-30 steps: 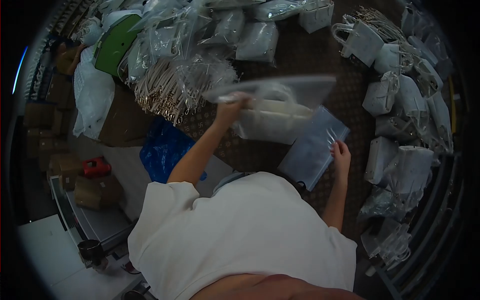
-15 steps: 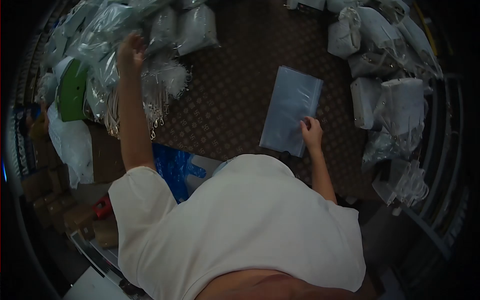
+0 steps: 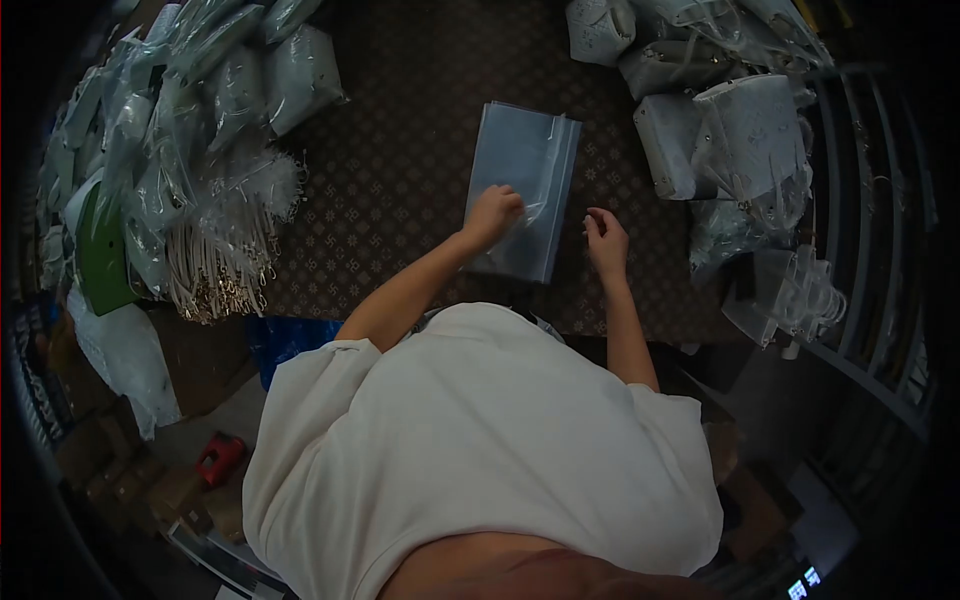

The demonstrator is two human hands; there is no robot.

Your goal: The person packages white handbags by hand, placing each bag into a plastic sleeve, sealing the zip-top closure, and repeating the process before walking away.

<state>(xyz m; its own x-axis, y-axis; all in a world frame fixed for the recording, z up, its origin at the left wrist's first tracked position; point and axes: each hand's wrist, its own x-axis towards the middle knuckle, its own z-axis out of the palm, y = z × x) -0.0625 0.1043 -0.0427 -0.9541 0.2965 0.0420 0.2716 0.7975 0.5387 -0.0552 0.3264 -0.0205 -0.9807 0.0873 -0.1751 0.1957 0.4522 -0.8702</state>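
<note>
A stack of clear plastic sleeves [image 3: 510, 150] lies flat on the brown patterned table [image 3: 390, 110] in front of me. Over its lower left part is my left hand [image 3: 494, 214], fingers curled together at the plastic; whether anything is between them is too small to tell. My right hand [image 3: 606, 242] is just right of the stack, apart from it, with its fingers slightly bent and apart and nothing seen in them.
Plastic-wrapped white bags [image 3: 305, 80], a green piece [image 3: 103, 250] and straps with metal clasps [image 3: 215, 270] are heaped at the left. More white bags [image 3: 750, 135] are piled at the right. A blue plastic bag [image 3: 285, 345] hangs below the table edge.
My left hand has come from the left heap to the plastic sleeves. My right hand has moved off the sleeves, to their right. The whole view has shifted.
</note>
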